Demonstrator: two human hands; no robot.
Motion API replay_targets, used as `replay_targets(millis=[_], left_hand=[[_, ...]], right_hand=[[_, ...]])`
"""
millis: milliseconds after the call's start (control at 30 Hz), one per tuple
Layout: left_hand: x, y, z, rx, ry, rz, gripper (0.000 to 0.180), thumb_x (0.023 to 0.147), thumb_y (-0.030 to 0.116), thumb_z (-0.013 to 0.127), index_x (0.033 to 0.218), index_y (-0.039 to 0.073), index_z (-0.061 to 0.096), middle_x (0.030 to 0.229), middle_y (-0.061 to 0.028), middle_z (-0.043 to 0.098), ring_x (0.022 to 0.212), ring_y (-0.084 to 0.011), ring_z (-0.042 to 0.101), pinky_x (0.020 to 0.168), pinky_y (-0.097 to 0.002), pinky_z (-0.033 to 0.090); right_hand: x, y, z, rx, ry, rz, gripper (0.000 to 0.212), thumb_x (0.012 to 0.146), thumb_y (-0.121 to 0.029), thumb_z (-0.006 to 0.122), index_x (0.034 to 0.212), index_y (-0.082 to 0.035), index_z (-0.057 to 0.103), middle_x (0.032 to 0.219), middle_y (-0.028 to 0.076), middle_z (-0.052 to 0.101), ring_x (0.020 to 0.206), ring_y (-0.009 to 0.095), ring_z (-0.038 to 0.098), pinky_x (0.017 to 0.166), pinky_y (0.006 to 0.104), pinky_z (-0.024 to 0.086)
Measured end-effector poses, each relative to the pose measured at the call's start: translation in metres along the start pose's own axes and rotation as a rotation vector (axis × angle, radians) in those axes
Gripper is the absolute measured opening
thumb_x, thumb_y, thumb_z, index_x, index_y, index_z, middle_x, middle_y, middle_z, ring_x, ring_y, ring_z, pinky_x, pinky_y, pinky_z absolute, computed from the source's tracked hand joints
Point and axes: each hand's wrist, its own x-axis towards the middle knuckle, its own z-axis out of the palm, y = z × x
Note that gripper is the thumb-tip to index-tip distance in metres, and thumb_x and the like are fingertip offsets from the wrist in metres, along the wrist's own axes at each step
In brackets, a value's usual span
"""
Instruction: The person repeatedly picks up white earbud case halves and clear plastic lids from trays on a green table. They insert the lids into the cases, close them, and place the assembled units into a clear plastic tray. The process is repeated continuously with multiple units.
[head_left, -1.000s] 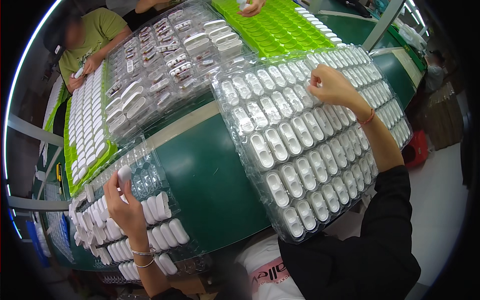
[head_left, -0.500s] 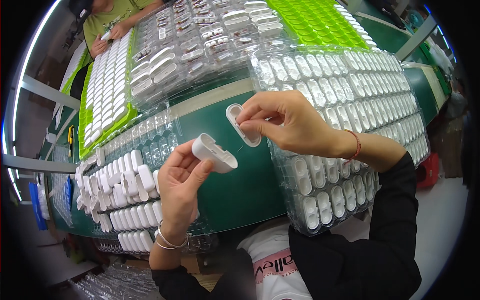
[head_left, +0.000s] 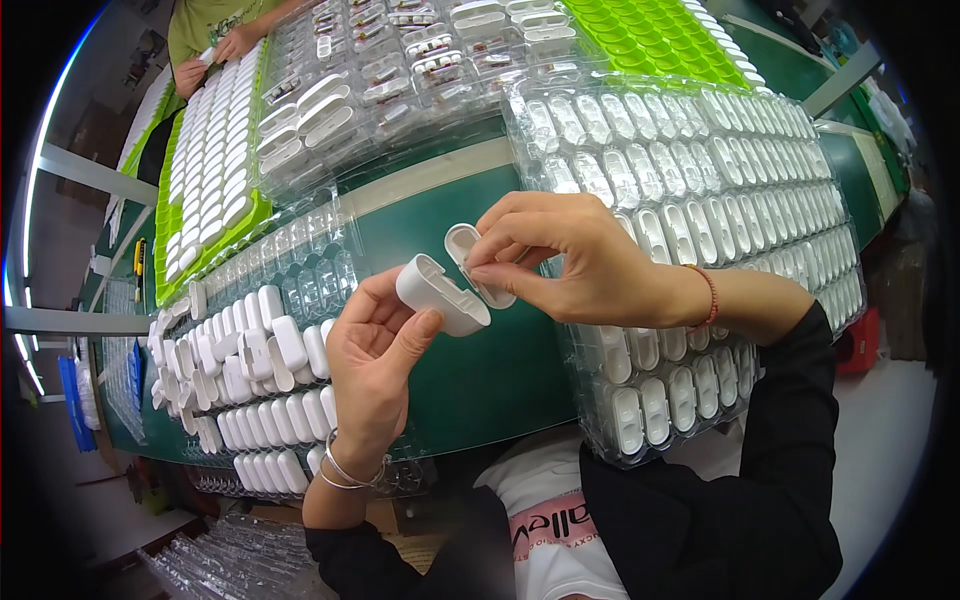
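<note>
My left hand grips a white hollow earbud-case shell, tilted, with a notch in its rim. My right hand pinches a smaller white oval shell, like a case lid, between thumb and fingertips. Its hollow side shows, partly covered by the fingers. The two pieces are close together over the green tabletop; whether their edges touch, I cannot tell. White case parts lie piled to the left of my left hand. Beneath my right forearm is a clear tray with rows of white oval shells.
At the back left, a green tray carries rows of white pieces, and a person's hands hold a white piece beyond it. Clear trays with small components stand at the far side. Another green tray lies back right.
My left hand has moved slightly right and up with the case shell, which now sits nearer the lid. The lid has shifted slightly left and down, and my view has moved a little.
</note>
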Motion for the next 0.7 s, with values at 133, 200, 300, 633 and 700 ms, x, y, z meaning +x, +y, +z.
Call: replay_targets(millis=[133,200,300,633,700], left_hand=[[-0.002,-0.001,0.002,0.002,-0.006,-0.025,0.039,0.089,0.003,0.067,0.124,-0.007,0.051,0.115,-0.0154,0.063,0.108,-0.0186,0.062,0.093,-0.0305,0.05],[-0.002,-0.002,0.003,0.004,-0.015,-0.03,0.039,0.089,0.003,0.067,0.124,-0.007,0.051,0.115,-0.0157,0.063,0.108,-0.0187,0.062,0.093,-0.0303,0.05],[-0.001,-0.003,0.003,0.02,-0.003,-0.023,0.039,0.089,0.004,0.068,0.123,-0.007,0.051,0.114,-0.0155,0.064,0.107,-0.0188,0.062,0.092,-0.0303,0.051],[-0.005,-0.013,0.011,0.104,0.009,0.13,0.034,0.087,-0.003,0.068,0.117,-0.005,0.052,0.111,-0.0154,0.064,0.103,-0.0189,0.064,0.09,-0.03,0.052],[-0.005,-0.015,0.011,0.161,-0.01,0.179,0.034,0.086,-0.004,0.069,0.115,-0.005,0.052,0.109,-0.0136,0.064,0.102,-0.0184,0.064,0.09,-0.0299,0.052]], right_hand=[[-0.001,0.001,0.001,-0.054,0.0,-0.056,0.009,0.082,-0.006,0.07,0.091,-0.002,0.069,0.09,0.01,0.066,0.072,0.022,0.065,0.061,0.0303,0.053],[-0.002,0.002,0.002,-0.112,-0.008,-0.115,0.008,0.082,-0.006,0.07,0.09,-0.003,0.069,0.09,0.009,0.065,0.072,0.023,0.065,0.06,0.0312,0.052],[-0.004,0.001,0.003,-0.172,-0.012,-0.16,0.015,0.078,0.002,0.073,0.091,-0.003,0.069,0.094,0.009,0.064,0.077,0.021,0.066,0.062,0.0285,0.053],[-0.01,-0.001,0.007,-0.384,-0.009,-0.254,0.02,0.074,0.002,0.073,0.09,-0.005,0.064,0.091,0.008,0.057,0.069,0.023,0.064,0.055,0.03,0.051],[-0.011,-0.003,0.008,-0.424,-0.012,-0.271,0.019,0.073,0.003,0.072,0.088,-0.005,0.063,0.089,0.008,0.056,0.066,0.023,0.063,0.052,0.03,0.05]])
